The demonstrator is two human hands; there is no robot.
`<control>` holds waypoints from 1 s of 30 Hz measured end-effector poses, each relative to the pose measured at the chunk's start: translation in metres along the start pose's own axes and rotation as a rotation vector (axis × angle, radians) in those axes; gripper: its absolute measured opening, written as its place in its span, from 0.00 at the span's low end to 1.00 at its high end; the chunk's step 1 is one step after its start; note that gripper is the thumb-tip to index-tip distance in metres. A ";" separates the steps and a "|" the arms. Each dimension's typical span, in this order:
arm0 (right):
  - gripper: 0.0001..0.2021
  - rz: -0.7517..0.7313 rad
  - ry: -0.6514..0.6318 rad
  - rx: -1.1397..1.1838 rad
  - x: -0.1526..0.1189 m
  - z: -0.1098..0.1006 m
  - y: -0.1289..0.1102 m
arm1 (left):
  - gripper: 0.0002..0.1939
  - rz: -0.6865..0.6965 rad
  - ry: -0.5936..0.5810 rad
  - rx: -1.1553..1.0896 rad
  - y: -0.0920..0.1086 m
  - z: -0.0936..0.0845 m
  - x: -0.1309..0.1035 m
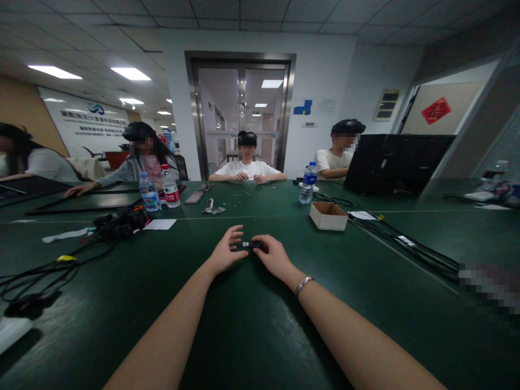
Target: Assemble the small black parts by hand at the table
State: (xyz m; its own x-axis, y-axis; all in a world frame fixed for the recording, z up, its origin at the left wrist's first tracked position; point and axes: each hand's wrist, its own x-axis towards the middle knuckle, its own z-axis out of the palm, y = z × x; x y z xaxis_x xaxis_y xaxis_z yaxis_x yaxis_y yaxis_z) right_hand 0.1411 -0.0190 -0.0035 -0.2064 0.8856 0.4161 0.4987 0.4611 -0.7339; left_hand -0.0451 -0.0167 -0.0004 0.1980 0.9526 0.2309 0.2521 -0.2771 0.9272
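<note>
Head view: pinched in the fingers of the right hand (275, 257), a small dark stick (255, 245) with a pale tip, pointed leftward; contact with the desk (239, 325) impossible to tell. At the left hand (222, 253), fingers parted wide, thumb near that tip. Between the forearms, a broad stretch of green. Well apart leftward, a dark cable bundle (117, 223); rightward, long black cables (434, 259). Ahead, a thin seam (203, 218) running crosswise; near it, ahead-right, an open-topped box (329, 223).

Ceiling panels (130, 73) light a dim, edge-stretched view.
</note>
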 end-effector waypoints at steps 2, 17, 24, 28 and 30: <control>0.14 -0.004 -0.001 0.003 0.000 0.000 0.001 | 0.34 -0.002 -0.024 -0.039 0.001 0.000 0.001; 0.14 -0.011 0.012 0.021 0.001 0.001 0.003 | 0.17 0.030 0.003 0.128 0.001 0.006 0.000; 0.14 -0.005 0.006 0.033 0.000 0.001 0.003 | 0.20 -0.028 0.052 0.245 -0.001 0.009 0.001; 0.14 0.002 0.008 0.027 0.000 0.000 0.001 | 0.21 0.046 0.024 0.121 0.000 0.006 0.000; 0.13 0.001 0.007 0.030 0.000 0.000 0.002 | 0.15 0.029 0.005 0.141 0.002 0.005 0.000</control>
State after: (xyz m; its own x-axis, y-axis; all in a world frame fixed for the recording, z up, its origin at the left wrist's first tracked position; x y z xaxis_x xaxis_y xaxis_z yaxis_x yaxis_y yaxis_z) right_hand 0.1418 -0.0179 -0.0051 -0.2001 0.8857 0.4188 0.4732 0.4617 -0.7503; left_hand -0.0400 -0.0182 -0.0007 0.2023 0.9445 0.2590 0.3771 -0.3192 0.8694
